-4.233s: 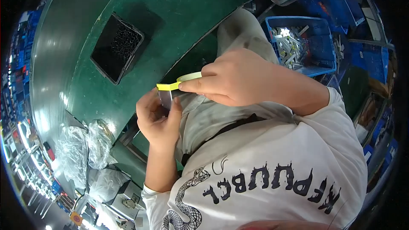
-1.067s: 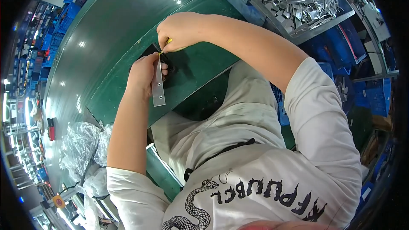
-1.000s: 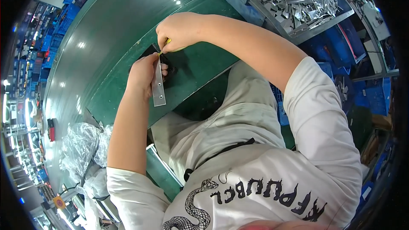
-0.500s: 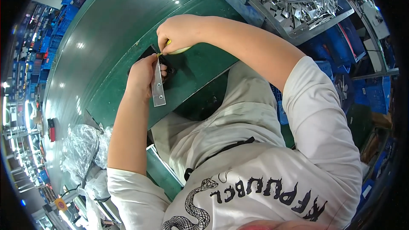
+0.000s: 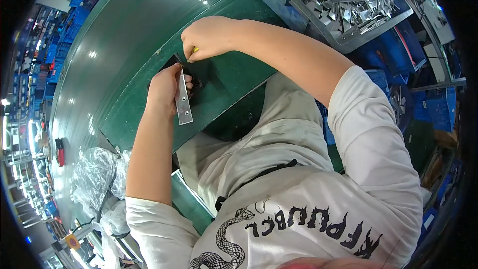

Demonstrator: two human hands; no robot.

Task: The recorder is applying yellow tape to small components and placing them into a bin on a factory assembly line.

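Note:
My left hand [image 5: 164, 85] is closed around a flat metal strip [image 5: 183, 102] with small holes, its lower end jutting toward me past the fingers. Beneath that hand and strip lies a dark object [image 5: 198, 85], mostly covered, so I cannot make out its kind. My right hand [image 5: 205, 39] is just above the strip's upper end, a little apart from it. Its fingers are pinched on a thin yellow piece [image 5: 195, 50], of which only a small bit shows.
The hands work over a green table [image 5: 134, 94]. A blue bin [image 5: 371, 32] heaped with shiny metal strips stands at the far right. Clear plastic bags [image 5: 94, 174] lie at left, near a red and black object [image 5: 60, 152]. Blue crates line the far left.
My right hand has drawn slightly up and away from the strip's upper end. Less of the yellow piece shows than before. My left hand keeps its hold on the strip.

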